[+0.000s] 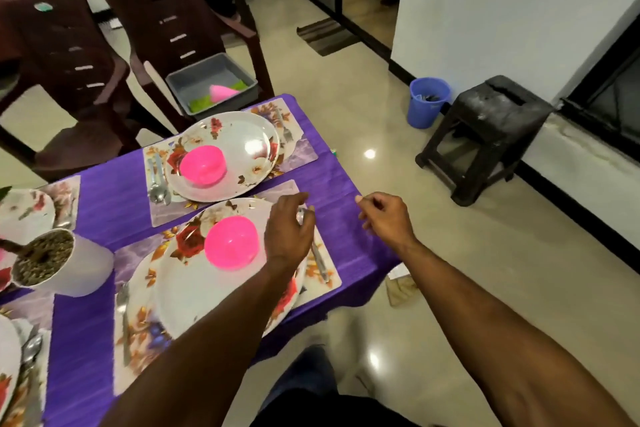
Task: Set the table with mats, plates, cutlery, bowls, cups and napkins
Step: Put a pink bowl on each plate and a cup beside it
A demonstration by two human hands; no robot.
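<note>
Cutlery (320, 258) at lower centre sits under my left hand (289, 234), fingers curled at its tip; my right hand (384, 215) hovers loosely curled, and a careless nudge could skew it off the mat (332, 282).

Upper left of frame: two dark brown plastic chairs (65, 55) (180, 17) side by side. Grey plastic tub (212, 78) sits on the right chair's seat. Left edge — white plant pot (74, 265) with gravelly soil, on the purple tablecloth (114, 204). Right of centre: blue bucket (424, 107) on the glossy tiled floor (363, 121), black plastic stool (485, 135) just beside it, by the white wall (502, 3).
</note>
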